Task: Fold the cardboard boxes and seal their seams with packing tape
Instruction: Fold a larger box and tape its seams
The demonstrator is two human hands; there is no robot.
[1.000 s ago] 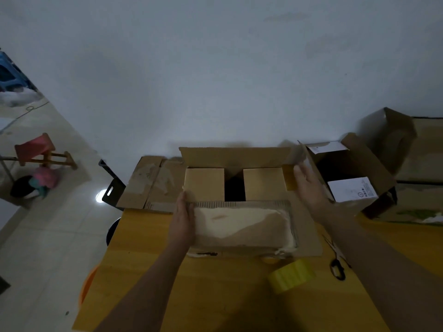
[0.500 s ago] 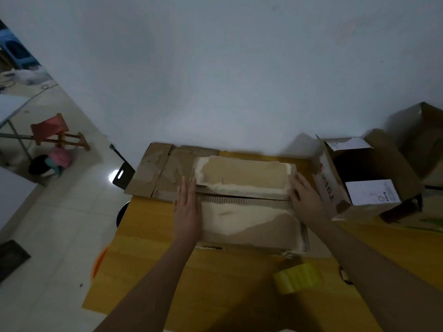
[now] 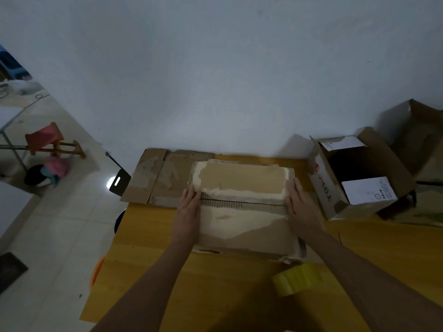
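Note:
A brown cardboard box [image 3: 242, 219] with torn, whitish flap surfaces sits on the yellow wooden table [image 3: 215, 288]. Its two long top flaps are folded down and meet at a dark seam across the middle. My left hand [image 3: 189, 212] lies flat with straight fingers on the left end of the box top, at the seam. My right hand [image 3: 299, 207] presses flat on the right end. A roll of yellowish packing tape [image 3: 297, 279] lies on the table near the box's front right corner.
A flattened cardboard box [image 3: 155, 180] lies at the table's back left, overhanging the edge. An open box [image 3: 354, 178] with white labels stands to the right, with more cardboard [image 3: 422, 140] behind it. A white wall runs behind the table. An orange object [image 3: 97, 271] shows below the table's left edge.
The far flap, upright a second ago, now lies folded down against the near flap. Both hands moved from the box's sides onto its top ends and stay there.

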